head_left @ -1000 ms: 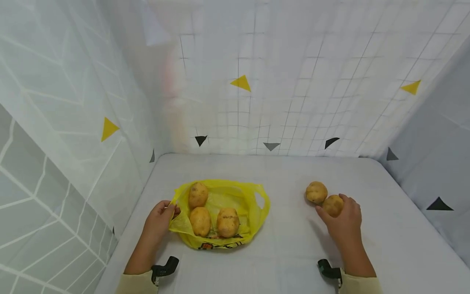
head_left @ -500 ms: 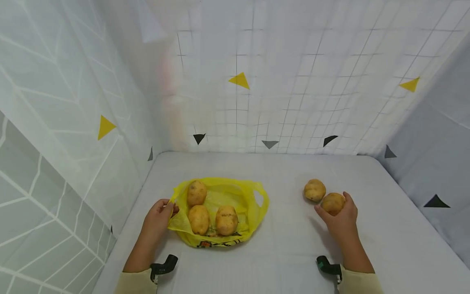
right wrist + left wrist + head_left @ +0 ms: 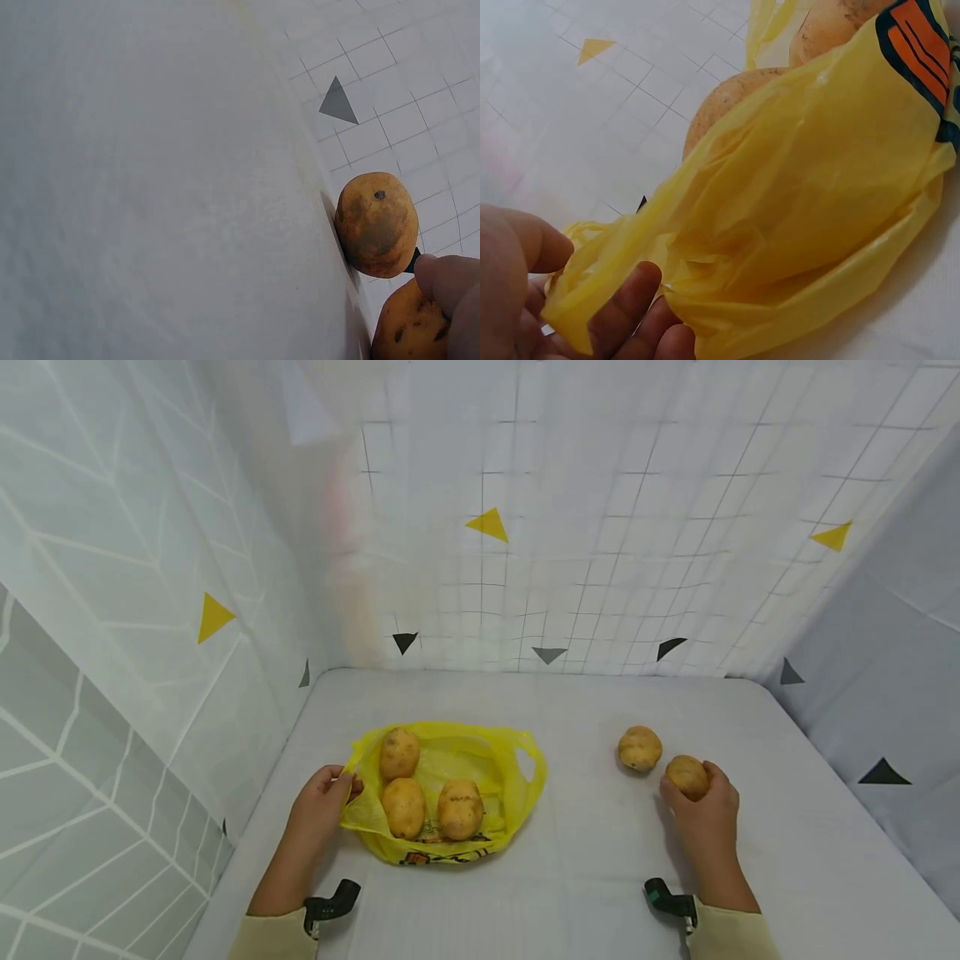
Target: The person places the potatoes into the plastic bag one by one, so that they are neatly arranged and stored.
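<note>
A yellow plastic bag (image 3: pixel 517 827) lies on the table with its mouth spread and three potatoes inside, one of them a potato (image 3: pixel 461 810) near its front. My left hand (image 3: pixel 321 802) pinches the bag's left edge; in the left wrist view the thin plastic (image 3: pixel 780 225) runs between thumb and fingers. On the right, my right hand (image 3: pixel 705 814) grips a potato (image 3: pixel 686 777) between thumb and fingers. A second potato (image 3: pixel 640 748) rests on the table just behind and left of it, and shows whole in the right wrist view as a potato (image 3: pixel 376 225) with a dark patch.
The white table (image 3: pixel 585 860) has rounded far corners. A white gridded backdrop (image 3: pixel 570 527) with yellow and black triangles rises behind it, and patterned cloth (image 3: pixel 112 693) hangs at the left. Black wrist mounts (image 3: pixel 333 900) sit at both cuffs.
My right hand has shifted slightly right with its potato, which now stands apart from the other loose potato. The left hand stays at the bag's edge.
</note>
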Demonstrator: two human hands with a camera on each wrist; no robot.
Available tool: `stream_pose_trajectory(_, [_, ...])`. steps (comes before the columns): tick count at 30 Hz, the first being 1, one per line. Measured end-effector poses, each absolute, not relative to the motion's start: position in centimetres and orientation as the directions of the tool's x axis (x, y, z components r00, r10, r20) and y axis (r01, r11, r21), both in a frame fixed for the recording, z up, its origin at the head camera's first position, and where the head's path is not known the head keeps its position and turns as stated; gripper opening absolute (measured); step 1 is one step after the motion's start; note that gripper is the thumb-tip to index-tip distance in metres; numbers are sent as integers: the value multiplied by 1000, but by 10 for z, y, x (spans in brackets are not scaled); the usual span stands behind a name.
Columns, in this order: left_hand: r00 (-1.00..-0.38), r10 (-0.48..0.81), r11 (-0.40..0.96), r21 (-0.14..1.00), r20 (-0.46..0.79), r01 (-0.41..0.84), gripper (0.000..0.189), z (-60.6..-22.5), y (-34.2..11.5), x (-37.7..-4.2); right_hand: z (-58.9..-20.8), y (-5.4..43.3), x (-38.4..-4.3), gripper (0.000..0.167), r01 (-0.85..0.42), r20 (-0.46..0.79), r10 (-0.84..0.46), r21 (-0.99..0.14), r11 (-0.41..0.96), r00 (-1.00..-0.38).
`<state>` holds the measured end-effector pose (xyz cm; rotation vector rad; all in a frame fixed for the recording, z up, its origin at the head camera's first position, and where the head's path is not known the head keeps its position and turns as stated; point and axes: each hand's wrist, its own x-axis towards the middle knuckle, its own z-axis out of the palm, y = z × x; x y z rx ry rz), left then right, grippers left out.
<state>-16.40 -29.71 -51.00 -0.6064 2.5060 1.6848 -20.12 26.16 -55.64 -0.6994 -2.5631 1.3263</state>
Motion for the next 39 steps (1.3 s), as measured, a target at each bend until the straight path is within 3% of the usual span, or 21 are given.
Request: stream_pose_trajectory(39, [-918,-281,299,883,-280,-361,38,-508,-297,-165,-516,236,-196,96,348,-139,484,-860,374,-864])
